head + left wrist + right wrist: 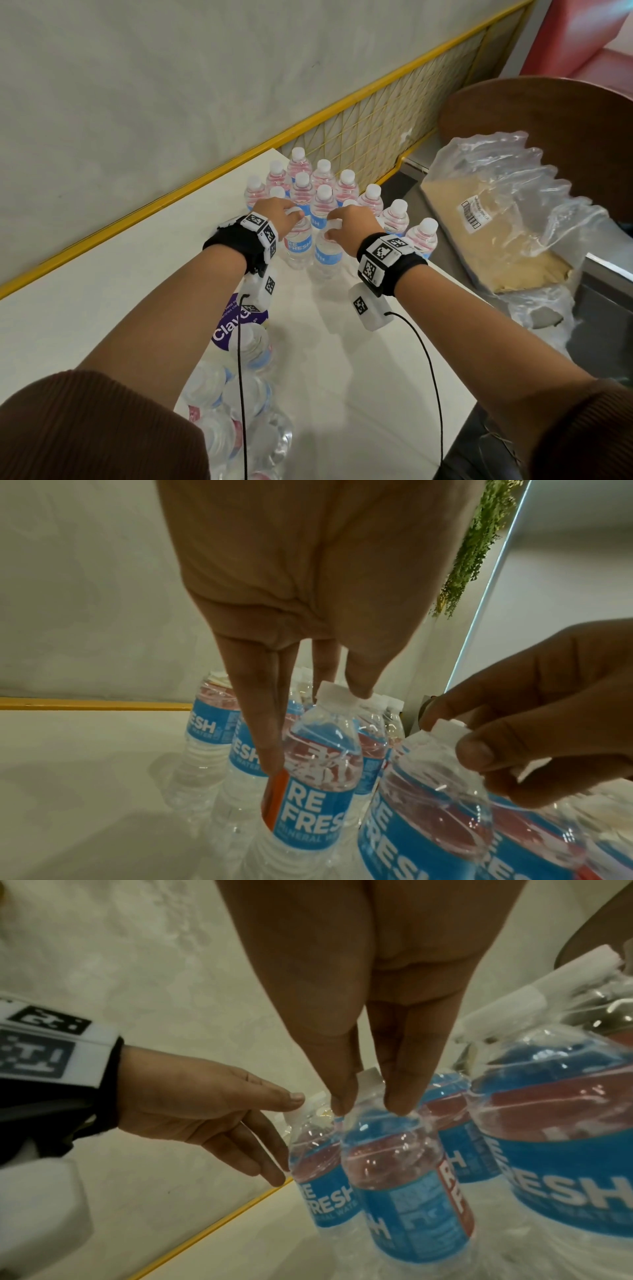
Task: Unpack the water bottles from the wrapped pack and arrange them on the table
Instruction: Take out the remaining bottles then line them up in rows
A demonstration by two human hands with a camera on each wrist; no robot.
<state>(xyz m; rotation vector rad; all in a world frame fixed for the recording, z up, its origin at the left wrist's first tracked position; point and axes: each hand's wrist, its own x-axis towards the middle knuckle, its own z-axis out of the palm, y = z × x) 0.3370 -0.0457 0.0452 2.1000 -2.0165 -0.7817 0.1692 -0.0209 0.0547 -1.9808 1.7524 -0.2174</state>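
Several water bottles [323,181] with blue labels and white caps stand grouped at the far side of the white table [102,291]. My left hand [279,212] holds the top of the front left bottle [298,246], thumb [359,688] on its cap [334,695] and fingers [270,739] down its side. My right hand [342,224] pinches the cap [368,1079] of the front right bottle [327,253] between thumb and fingertips [399,1099]. Both bottles stand upright on the table. The wrapped pack [236,394], with bottles inside, lies near me under my left forearm.
A torn plastic wrap with a cardboard tray [496,219] lies off the table's right edge. A brown round seat back [548,113] stands behind it. A yellow-trimmed wall [205,178] runs along the table's far side.
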